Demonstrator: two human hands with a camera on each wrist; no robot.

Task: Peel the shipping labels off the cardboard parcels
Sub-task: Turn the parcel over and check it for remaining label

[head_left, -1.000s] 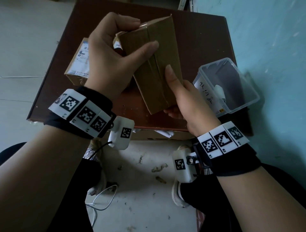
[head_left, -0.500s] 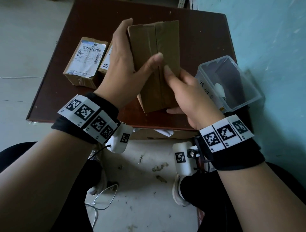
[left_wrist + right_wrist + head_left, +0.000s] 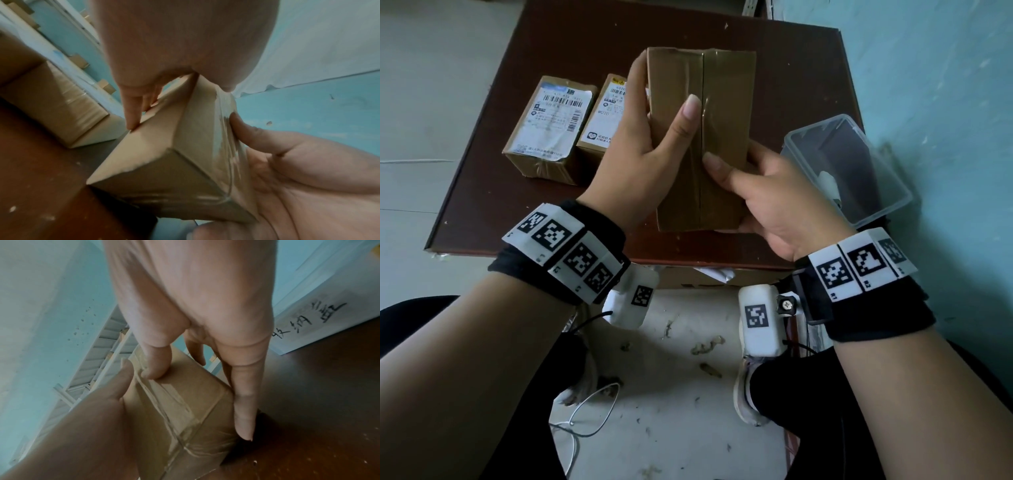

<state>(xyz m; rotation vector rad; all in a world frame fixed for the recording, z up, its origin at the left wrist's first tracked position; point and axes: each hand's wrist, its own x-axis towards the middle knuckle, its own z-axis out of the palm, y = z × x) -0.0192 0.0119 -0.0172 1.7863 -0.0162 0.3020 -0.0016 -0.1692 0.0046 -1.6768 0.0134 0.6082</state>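
The parcel now stands squarer, taped seam up. Left hand and right hand both grasp it above the counter, probably hunting its label.

Brown table, teal wall (scuffed), littered pale floor

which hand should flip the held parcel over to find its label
Left, probably. The left hand wraps the parcel along its side, thumb across the taped face; the right hand only supports the near lower corner.
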